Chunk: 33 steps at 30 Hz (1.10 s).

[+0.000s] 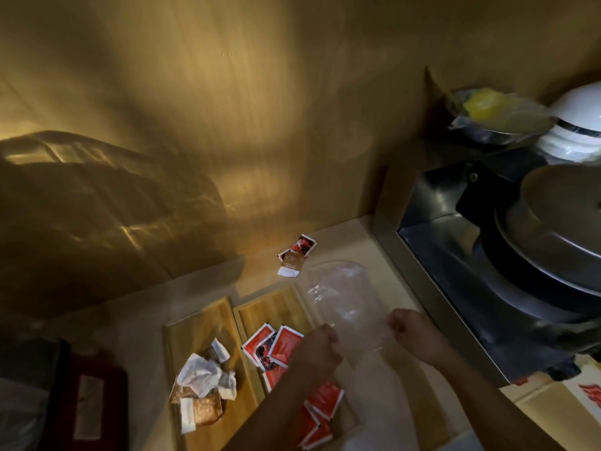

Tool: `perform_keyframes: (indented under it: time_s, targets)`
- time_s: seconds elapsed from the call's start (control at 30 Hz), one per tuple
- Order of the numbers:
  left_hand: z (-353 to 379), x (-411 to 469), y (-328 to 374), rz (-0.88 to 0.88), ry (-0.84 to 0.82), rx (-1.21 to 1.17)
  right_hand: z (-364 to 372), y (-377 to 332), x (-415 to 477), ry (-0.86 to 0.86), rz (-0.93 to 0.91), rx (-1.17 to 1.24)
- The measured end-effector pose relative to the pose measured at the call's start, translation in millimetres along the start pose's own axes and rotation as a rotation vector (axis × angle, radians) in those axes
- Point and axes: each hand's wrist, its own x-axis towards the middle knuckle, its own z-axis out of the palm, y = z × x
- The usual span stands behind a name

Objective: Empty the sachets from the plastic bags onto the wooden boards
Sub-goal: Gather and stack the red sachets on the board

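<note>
A clear plastic bag (341,294) is stretched over the counter, looking empty, with its near edge held on both sides. My left hand (317,351) grips its left corner and my right hand (411,332) grips its right corner. Red sachets (276,346) lie in a heap on the right wooden board (276,307), some hidden under my left arm. On the left wooden board (198,323) sit brown and white sachets (203,385) in a pile. Two more sachets (294,255) rest on the counter by the wall.
A metal-framed stove recess (455,242) holds stacked pots with lids (553,229) on the right. A white helmet-like item (575,125) and a bagged yellow thing (484,105) sit above. A dark red box (84,398) stands at the left. The wooden wall is close behind.
</note>
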Motion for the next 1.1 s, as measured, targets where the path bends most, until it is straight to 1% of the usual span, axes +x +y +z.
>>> perform_keyframes:
  time_s: [0.07,0.1,0.2,0.27,0.33,0.43,0.47,0.57,0.67,0.8,0.9,1.03,1.1]
  targets:
    - [-7.9,7.1,-2.2,-0.046,-0.112,0.084,-9.8,-1.4,6.7,-0.065,-0.001,-0.055]
    - [-13.7,10.9,-2.7,-0.050,-0.141,0.135,-16.1,-4.3,11.4,-0.077,-0.004,-0.079]
    - [-40.2,15.3,-3.7,-0.065,-0.122,0.204,-36.1,-22.9,28.7,-0.087,-0.025,-0.180]
    - [-58.7,19.6,-4.3,-0.009,-0.083,0.154,-45.6,-40.0,43.3,-0.077,-0.056,-0.228]
    - [-75.9,24.8,-1.6,0.023,0.043,0.041,-48.9,-57.6,60.2,-0.063,-0.099,-0.182]
    - [-97.4,40.2,2.6,-0.043,0.347,-0.091,-44.5,-83.1,86.6,-0.010,-0.135,-0.066]
    - [-102.2,47.4,2.0,-0.061,0.411,-0.122,-41.3,-91.0,95.9,0.003,-0.141,-0.035]
    - [-112.4,69.6,0.3,-0.104,0.514,-0.221,-28.0,-111.9,123.4,0.016,-0.119,0.076]
    - [-114.3,93.3,-4.3,-0.158,0.574,-0.220,-11.3,-124.7,151.4,0.016,-0.091,0.146]
    - [-112.6,125.5,-12.2,-0.251,0.567,-0.225,8.4,-135.4,186.8,-0.003,-0.055,0.248]
    - [-105.4,146.2,-16.1,-0.314,0.518,-0.142,21.5,-139.1,210.5,-0.021,-0.059,0.243]
    - [-91.6,166.9,-19.1,-0.410,0.488,0.030,36.4,-139.9,228.4,0.004,-0.029,0.124]
    - [-86.5,174.0,-22.4,-0.420,0.493,0.098,42.0,-139.6,233.1,0.035,-0.031,0.024]
